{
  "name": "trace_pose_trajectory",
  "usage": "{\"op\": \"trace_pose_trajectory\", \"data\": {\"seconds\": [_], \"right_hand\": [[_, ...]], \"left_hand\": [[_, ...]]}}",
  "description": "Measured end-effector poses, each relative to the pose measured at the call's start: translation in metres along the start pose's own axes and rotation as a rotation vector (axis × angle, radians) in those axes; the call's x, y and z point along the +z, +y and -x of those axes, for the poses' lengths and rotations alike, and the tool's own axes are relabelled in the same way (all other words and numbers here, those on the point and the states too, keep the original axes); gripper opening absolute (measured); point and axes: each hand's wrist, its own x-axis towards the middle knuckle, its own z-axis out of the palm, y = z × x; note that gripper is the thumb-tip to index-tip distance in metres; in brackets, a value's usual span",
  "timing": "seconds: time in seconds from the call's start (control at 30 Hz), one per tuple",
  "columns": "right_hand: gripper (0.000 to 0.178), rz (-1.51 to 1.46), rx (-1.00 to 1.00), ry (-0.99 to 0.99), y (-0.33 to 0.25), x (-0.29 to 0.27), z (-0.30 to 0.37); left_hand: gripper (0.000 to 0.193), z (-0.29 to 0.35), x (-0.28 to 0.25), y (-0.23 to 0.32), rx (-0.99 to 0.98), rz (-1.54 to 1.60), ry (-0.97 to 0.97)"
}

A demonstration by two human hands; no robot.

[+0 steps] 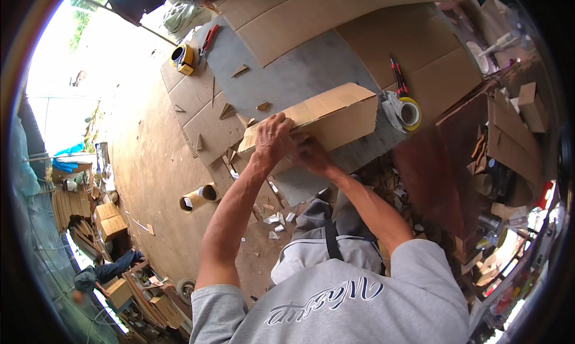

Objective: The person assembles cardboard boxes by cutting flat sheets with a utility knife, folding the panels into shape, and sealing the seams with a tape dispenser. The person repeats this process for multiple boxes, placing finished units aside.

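Brown cardboard, folded into a long box [344, 119], sits on a grey tabletop [281, 83] in front of the person, its length slanting away toward the right. The left hand [274, 137] grips the box near its left end, fingers bent over the top edge. The right hand [312, 155] is curled close to the near side of the box, just beside the left hand; it is dark and blurred, so I cannot tell whether it pinches anything.

Just off the right end of the box is a roll of clear tape [409, 113] with a yellow rim, and past it lies a red-handled tool [398, 75]. Behind the box spreads a large cardboard sheet [335, 14], with a co-worker's hand [208, 3] near its left edge. Small cardboard offcuts [226, 110] are scattered left of the box. Farther that way, beyond the box, are a yellow roll of tape [181, 57] and a second red-handled tool [207, 41]. Left of the box and nearer the person, tan tubing [199, 198] lies on the floor [153, 134]; white scraps [280, 219] litter the ground on the near side of the box.
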Motion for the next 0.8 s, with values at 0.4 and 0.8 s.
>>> {"op": "trace_pose_trajectory", "data": {"seconds": [0.4, 0.8], "right_hand": [[0.006, 0.326, 0.298, 0.504, -0.008, -0.063, 0.070], [0.038, 0.802, 0.593, 0.635, 0.015, -0.385, -0.032]], "left_hand": [[0.058, -0.002, -0.012, 0.004, 0.085, 0.044, -0.150], [0.053, 0.030, -0.038, 0.002, -0.031, -0.076, -0.253]]}}
